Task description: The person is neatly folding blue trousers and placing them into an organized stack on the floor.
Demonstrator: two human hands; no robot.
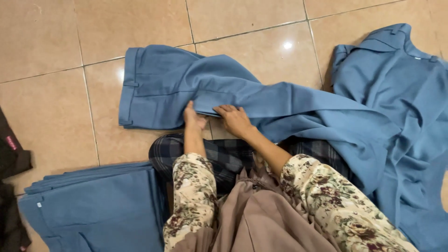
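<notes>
The tiled floor (56, 37) is the work surface, and most of its middle is taken by a pair of blue trousers (196, 88) spread flat, waistband to the left, the legs trailing right toward a heap of blue garments (401, 116). A folding step seems to be in hand — the near edge of the trousers is held where the legs overlap. The left hand (192, 117) is laid on that edge, fingers pressed together and curled over the cloth; the right hand (235, 119) is set just beside it, fingers slightly spread and flat, pinning the fold. The next move is judged to call for a smooth lift of the trailing legs, kept clear of the heap they run into. Open floor is left above and to the left — a stack of folded blue cloth (93, 210) bounds the lower left, dark fabric (11, 154) the far left edge.
</notes>
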